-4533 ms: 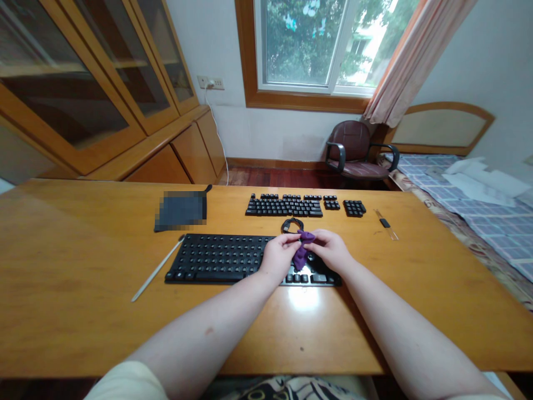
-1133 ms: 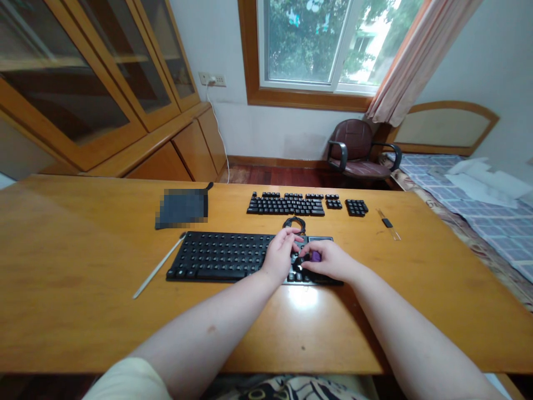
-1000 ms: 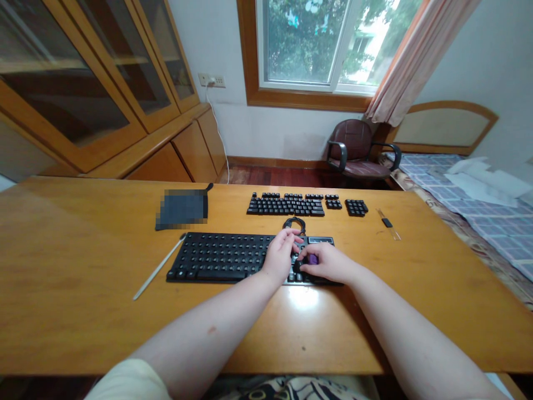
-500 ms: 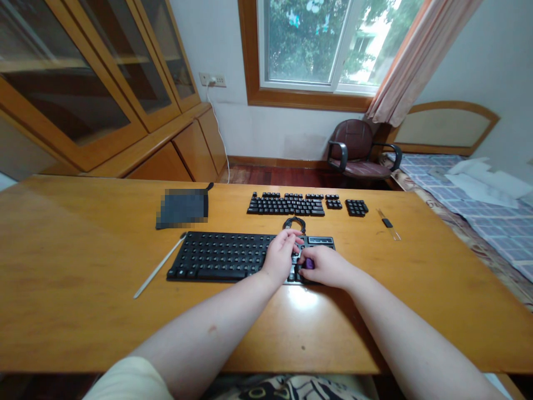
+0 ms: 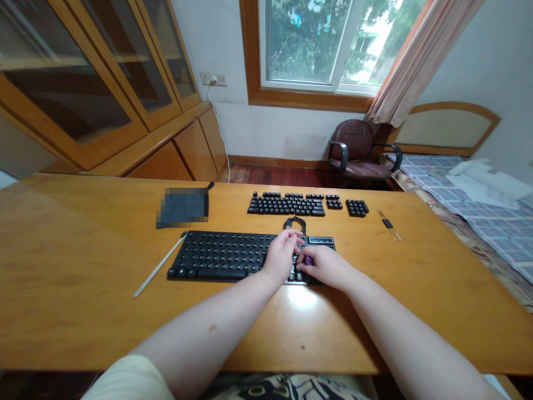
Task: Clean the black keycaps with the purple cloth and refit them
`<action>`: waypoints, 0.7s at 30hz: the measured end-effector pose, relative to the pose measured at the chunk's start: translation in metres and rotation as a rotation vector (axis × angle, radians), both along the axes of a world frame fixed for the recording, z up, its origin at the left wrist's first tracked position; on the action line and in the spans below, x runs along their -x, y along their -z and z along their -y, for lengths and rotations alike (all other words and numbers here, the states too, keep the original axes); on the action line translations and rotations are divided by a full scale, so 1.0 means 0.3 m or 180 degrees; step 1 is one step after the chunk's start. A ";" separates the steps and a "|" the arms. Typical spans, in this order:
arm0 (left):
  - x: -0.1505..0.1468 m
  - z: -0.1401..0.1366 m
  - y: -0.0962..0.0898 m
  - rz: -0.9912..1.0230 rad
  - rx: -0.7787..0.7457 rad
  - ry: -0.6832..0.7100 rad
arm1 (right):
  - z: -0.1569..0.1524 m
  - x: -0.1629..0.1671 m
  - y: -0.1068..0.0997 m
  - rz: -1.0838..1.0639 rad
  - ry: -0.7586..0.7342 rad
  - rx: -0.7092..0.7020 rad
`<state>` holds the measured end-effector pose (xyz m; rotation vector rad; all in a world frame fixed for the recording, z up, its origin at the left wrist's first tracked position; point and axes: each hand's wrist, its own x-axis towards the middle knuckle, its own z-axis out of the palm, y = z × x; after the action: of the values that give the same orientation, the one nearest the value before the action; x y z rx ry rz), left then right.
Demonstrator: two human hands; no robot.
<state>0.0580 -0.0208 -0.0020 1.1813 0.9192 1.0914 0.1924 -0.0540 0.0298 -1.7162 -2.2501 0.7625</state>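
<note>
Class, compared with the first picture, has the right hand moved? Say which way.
Yes: judged against the keyboard, the right hand has come nearer the person and slightly left.

My right hand (image 5: 322, 264) has a bunched purple cloth (image 5: 308, 260) at the right part of the black keyboard (image 5: 225, 256), rows of switches bare; my left hand (image 5: 280, 255) is just beside it, fingers loosely extended over the board, contact underneath hidden. Behind the board on the tabletop (image 5: 95, 250): coiled black cable (image 5: 295, 218), loose keycaps (image 5: 287, 206) laid out in blocks, and right of those a wire piece with a black middle (image 5: 387, 223). Left side: white stick (image 5: 158, 268) slanting up near the board's far corner, dark pouch (image 5: 183, 206) behind it.
</note>
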 end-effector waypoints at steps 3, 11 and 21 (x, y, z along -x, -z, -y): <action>0.001 0.002 -0.002 0.0027 0.0065 0.0032 | -0.006 0.003 0.011 0.0077 0.0098 -0.0032; 0.006 0.000 -0.006 0.0006 0.0041 -0.0015 | -0.003 -0.006 -0.001 0.0128 -0.0355 -0.0087; 0.001 0.049 -0.036 -0.0087 -0.0060 0.0060 | 0.023 -0.012 -0.008 0.0904 -0.0416 -0.0321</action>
<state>0.0576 -0.0354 0.0088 1.2206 0.9188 1.0730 0.1960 -0.0610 0.0322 -1.7381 -2.5593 0.4420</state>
